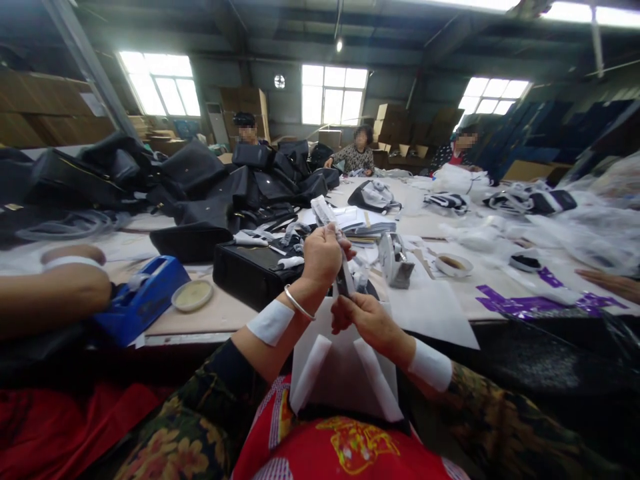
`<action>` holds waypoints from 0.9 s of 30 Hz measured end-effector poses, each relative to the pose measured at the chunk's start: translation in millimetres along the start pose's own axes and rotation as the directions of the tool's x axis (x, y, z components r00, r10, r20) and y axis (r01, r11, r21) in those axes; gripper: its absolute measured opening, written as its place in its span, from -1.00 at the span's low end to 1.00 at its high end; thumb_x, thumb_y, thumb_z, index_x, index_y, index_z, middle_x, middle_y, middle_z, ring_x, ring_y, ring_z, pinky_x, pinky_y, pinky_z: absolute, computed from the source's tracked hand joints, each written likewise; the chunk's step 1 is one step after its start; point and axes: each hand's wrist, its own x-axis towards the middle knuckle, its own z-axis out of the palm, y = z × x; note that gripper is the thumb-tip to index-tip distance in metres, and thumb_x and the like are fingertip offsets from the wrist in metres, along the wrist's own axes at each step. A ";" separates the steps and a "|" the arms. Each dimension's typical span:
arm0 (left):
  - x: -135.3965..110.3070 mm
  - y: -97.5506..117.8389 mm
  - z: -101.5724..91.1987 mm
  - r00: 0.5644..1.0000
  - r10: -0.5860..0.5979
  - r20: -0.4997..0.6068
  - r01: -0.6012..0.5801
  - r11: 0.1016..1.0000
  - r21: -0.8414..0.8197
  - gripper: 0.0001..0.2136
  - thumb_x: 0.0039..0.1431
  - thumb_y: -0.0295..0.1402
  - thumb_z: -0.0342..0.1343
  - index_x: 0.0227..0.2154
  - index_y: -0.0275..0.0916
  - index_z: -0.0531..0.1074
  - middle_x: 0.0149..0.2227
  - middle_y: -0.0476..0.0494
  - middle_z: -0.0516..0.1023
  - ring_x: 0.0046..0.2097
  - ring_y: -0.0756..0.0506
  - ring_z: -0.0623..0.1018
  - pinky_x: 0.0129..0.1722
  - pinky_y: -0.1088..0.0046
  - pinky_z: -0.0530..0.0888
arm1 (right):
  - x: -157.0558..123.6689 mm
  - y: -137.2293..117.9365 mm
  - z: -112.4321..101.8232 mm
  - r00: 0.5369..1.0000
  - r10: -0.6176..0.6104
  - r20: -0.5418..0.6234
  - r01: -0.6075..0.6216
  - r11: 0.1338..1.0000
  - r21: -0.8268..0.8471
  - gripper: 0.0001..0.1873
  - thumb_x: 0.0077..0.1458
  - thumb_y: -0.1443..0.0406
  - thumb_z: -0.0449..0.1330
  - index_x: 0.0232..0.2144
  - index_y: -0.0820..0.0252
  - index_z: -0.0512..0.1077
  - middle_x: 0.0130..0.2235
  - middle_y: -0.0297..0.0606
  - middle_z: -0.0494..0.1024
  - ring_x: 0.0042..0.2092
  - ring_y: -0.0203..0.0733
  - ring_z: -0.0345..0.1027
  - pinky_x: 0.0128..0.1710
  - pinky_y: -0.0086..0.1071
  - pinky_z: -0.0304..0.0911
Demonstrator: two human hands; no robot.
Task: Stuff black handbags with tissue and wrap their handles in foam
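Note:
A dark strap [345,279], with a white wrapped end [321,209] sticking up, runs between my hands. My left hand [323,256] is closed around its upper part, thumb on top. Lower down, my right hand [367,321] pinches the strap, its fingers curled. Just below, on my lap, stands a white-lined piece [345,357] with two white foam strips on its near side; its kind is unclear. A black bag [250,275] with wrapped handles lies on the table left of my hands, close to my left wrist.
A metal tape dispenser [395,260], paper stack [367,223] and shallow dish [453,265] lie ahead right. At left are a blue tape dispenser [145,293], a round dish [193,295] and a co-worker's arm [55,287]. Black bags [200,180] pile behind. Another person's hand [613,285] reaches in right.

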 end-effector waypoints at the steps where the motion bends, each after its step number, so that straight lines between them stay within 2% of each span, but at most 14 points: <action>1: -1.4 -2.9 0.9 1.000 -0.006 0.002 0.006 1.000 -0.001 -0.75 0.38 -0.23 0.00 -0.39 -0.24 0.35 -0.61 0.08 0.41 -0.64 0.05 0.46 -0.58 0.58 0.43 | 2.2 -2.6 -0.3 1.000 -0.028 0.001 0.028 1.000 0.011 -0.42 0.09 -0.19 0.24 -0.55 0.20 0.37 -0.58 -0.31 0.45 -0.52 -0.22 0.41 -0.47 -0.33 0.33; 3: -4.2 -6.8 2.1 1.000 -0.017 0.003 0.017 1.000 -0.020 -0.74 0.37 -0.19 0.04 -0.39 -0.24 0.35 -0.62 0.12 0.35 -0.66 0.07 0.41 -0.60 0.60 0.41 | 6.3 -7.3 -1.4 0.998 -0.068 -0.005 0.068 0.997 0.027 -0.41 0.09 -0.18 0.25 -0.61 0.17 0.32 -0.62 -0.36 0.38 -0.54 -0.24 0.39 -0.49 -0.35 0.34; 6: -4.4 -3.8 3.5 0.993 -0.095 0.064 0.103 0.984 -0.148 -0.70 0.34 -0.12 0.08 -0.39 -0.24 0.34 -0.63 0.14 0.29 -0.67 0.09 0.33 -0.60 0.59 0.39 | 7.7 -9.5 -2.6 0.998 -0.047 -0.038 0.048 0.999 0.025 -0.42 0.08 -0.20 0.23 -0.56 0.16 0.33 -0.69 -0.42 0.33 -0.63 -0.26 0.33 -0.62 -0.41 0.24; 9: 5.3 11.7 6.5 0.960 -0.221 0.174 0.265 0.918 -0.296 -0.67 0.35 -0.10 0.06 -0.41 -0.25 0.31 -0.64 0.16 0.22 -0.68 0.11 0.25 -0.61 0.60 0.34 | -2.0 -5.5 -1.1 0.998 0.042 -0.046 -0.041 0.999 0.005 -0.42 0.09 -0.23 0.18 -0.46 0.16 0.35 -0.74 -0.42 0.35 -0.71 -0.25 0.28 -0.71 -0.45 0.11; 12: 25.6 35.0 11.7 0.939 -0.282 0.197 0.335 0.880 -0.336 -0.70 0.36 -0.17 0.06 -0.43 -0.26 0.30 -0.65 0.17 0.16 -0.69 0.13 0.18 -0.66 0.64 0.25 | -25.2 4.5 3.2 0.995 0.097 -0.036 -0.097 0.995 -0.002 -0.39 0.09 -0.28 0.13 -0.45 0.14 0.31 -0.75 -0.44 0.33 -0.73 -0.26 0.23 -0.73 -0.46 0.09; 16: 59.6 63.6 19.1 0.954 -0.245 0.174 0.292 0.891 -0.347 -0.80 0.31 -0.33 0.10 -0.44 -0.25 0.30 -0.66 0.18 0.15 -0.70 0.14 0.16 -0.66 0.67 0.24 | -66.8 20.2 5.6 0.992 0.126 0.007 -0.125 0.987 -0.105 -0.40 0.19 -0.27 0.00 -0.44 0.10 0.28 -0.74 -0.45 0.27 -0.72 -0.27 0.17 -0.71 -0.45 0.06; 19: 82.1 75.2 24.8 0.965 -0.215 0.148 0.255 0.899 -0.356 -0.84 0.26 -0.43 0.10 -0.45 -0.25 0.30 -0.66 0.18 0.16 -0.70 0.15 0.18 -0.66 0.69 0.26 | -88.7 19.3 1.9 0.992 0.011 0.122 0.026 0.955 -0.296 -0.43 0.21 -0.23 -0.01 -0.49 0.07 0.30 -0.66 -0.35 0.33 -0.63 -0.24 0.23 -0.64 -0.40 0.08; 22: 97.8 75.4 31.8 0.974 -0.200 0.109 0.226 0.910 -0.348 -0.88 0.20 -0.48 0.12 -0.44 -0.25 0.32 -0.68 0.17 0.20 -0.71 0.14 0.23 -0.65 0.67 0.30 | -95.3 2.8 -1.5 0.938 -0.094 0.334 0.218 0.909 -0.356 -0.42 0.15 -0.26 0.02 -0.55 0.04 0.35 -0.57 -0.27 0.39 -0.54 -0.18 0.28 -0.53 -0.33 0.21; 25: 106.9 66.3 37.5 0.979 -0.192 0.068 0.203 0.923 -0.327 -0.94 0.18 -0.48 0.15 -0.39 -0.27 0.38 -0.69 0.12 0.30 -0.68 0.08 0.35 -0.61 0.61 0.38 | -95.4 -16.9 -2.0 0.899 -0.075 0.432 0.244 0.904 -0.351 -0.39 0.14 -0.28 0.01 -0.55 0.02 0.44 -0.51 -0.20 0.42 -0.46 -0.12 0.33 -0.42 -0.28 0.28; 27: 110.8 58.8 37.7 0.984 -0.174 0.038 0.177 0.932 -0.315 -0.97 0.18 -0.48 0.16 -0.35 -0.29 0.42 -0.67 0.05 0.39 -0.63 0.02 0.46 -0.56 0.56 0.43 | -96.9 -23.3 -2.5 0.902 -0.057 0.428 0.223 0.910 -0.349 -0.38 0.13 -0.28 0.01 -0.54 0.04 0.47 -0.48 -0.18 0.44 -0.43 -0.11 0.35 -0.40 -0.28 0.29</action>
